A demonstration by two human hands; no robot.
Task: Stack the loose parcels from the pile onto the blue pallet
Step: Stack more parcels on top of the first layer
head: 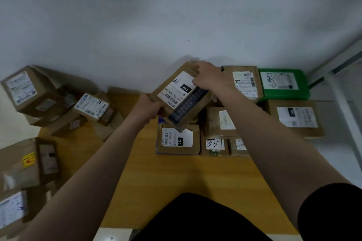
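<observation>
Both hands, the left hand (149, 106) and right hand (210, 78), grip a tilted brown parcel (182, 96) above the stacked parcels (221, 123).

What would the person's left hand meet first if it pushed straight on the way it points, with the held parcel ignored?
Probably the white wall behind the left hand; depth is unclear.

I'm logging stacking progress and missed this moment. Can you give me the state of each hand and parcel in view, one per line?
Left hand: grip closed on the lower left corner of the 150 parcel.
Right hand: grip closed on its far top edge.
150 parcel: held, tilted, above the stack.
032 parcel: lying flat, label up.
Green parcel: flat in the far row.
Loose pile: jumbled at left, untouched.
</observation>
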